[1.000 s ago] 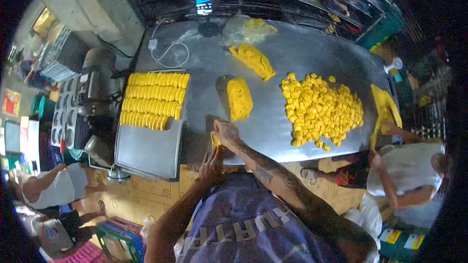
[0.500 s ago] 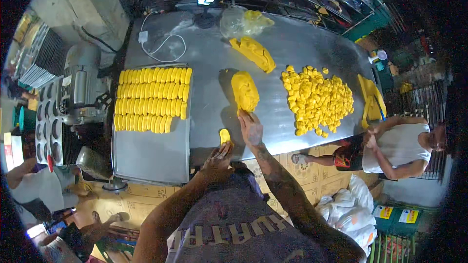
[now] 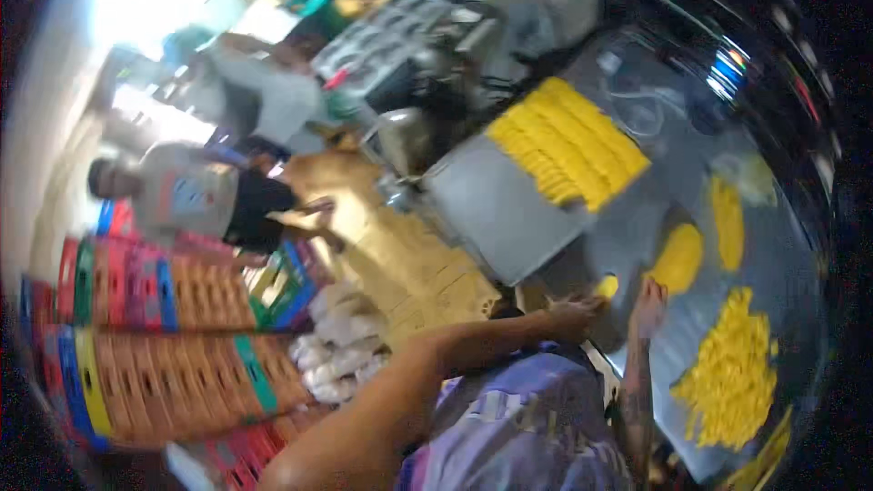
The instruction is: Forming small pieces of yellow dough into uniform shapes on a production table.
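Observation:
The picture is blurred by motion. On the grey metal table (image 3: 787, 300), my left hand (image 3: 570, 316) is at a small oval yellow dough piece (image 3: 607, 286); its fingers are too smeared to read. My right hand (image 3: 649, 300) reaches the near end of a larger yellow dough lump (image 3: 680, 253), its fingers blurred too. A longer lump (image 3: 727, 223) lies beyond, near a plastic bag with yellow dough (image 3: 757, 177). A heap of small dough pieces (image 3: 727, 368) sits to the right of my right hand. Rows of shaped dough (image 3: 568, 141) fill much of a metal tray (image 3: 500, 218).
A person in a light shirt (image 3: 182, 195) is at the left, above stacked coloured plastic crates (image 3: 155, 377). White sacks (image 3: 336, 364) lie beside the crates. Machinery with metal moulds (image 3: 382, 41) stands beyond the tray. A lit phone (image 3: 727, 68) stands at the table's back.
The view has swung sharply left, bringing crates and a person into view. Since a second ago, my right hand has parted from my left and moved to the larger lump.

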`<state>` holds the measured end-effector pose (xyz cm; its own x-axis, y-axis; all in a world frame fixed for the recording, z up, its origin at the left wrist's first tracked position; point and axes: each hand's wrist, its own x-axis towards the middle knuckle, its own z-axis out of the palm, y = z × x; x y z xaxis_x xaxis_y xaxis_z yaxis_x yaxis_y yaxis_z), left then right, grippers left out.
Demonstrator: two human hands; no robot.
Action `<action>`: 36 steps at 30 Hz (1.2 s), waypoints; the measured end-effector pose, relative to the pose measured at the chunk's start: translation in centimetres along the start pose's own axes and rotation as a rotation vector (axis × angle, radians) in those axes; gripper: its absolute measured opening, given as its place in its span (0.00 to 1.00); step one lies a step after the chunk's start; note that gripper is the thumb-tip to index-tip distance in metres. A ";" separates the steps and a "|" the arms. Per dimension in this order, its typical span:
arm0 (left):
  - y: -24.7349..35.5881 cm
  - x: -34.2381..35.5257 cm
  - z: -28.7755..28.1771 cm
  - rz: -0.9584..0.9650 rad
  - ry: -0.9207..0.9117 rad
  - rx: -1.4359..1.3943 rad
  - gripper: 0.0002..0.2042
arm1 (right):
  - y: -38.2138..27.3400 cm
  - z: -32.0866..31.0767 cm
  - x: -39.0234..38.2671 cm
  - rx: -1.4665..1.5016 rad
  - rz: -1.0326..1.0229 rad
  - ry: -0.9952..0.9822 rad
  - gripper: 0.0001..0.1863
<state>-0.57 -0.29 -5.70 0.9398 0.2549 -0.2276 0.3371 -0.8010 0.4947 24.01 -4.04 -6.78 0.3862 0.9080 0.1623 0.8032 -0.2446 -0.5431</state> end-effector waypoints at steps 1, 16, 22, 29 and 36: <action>0.1 0.2 1.0 -0.067 0.013 0.062 0.35 | -0.4 -0.1 0.1 -0.087 -0.030 0.083 0.15; 0.6 -2.2 0.0 0.029 0.401 -0.162 0.22 | -3.0 -2.6 -2.2 0.624 0.548 -0.348 0.10; -1.1 -1.3 -5.5 -0.214 0.262 -0.506 0.18 | -7.0 1.6 -4.2 0.363 0.283 -0.069 0.20; -1.9 2.7 -6.1 -0.261 0.661 -0.332 0.18 | -9.9 3.0 -8.0 -0.239 0.171 -0.227 0.18; -2.9 3.5 -3.8 -0.262 0.725 -0.285 0.11 | -9.8 -2.4 -4.9 0.153 0.161 -0.175 0.16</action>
<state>2.00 5.00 -4.76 0.5990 0.7791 0.1848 0.4604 -0.5239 0.7166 15.29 -6.84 -0.27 0.4084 0.9098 -0.0732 0.6551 -0.3480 -0.6706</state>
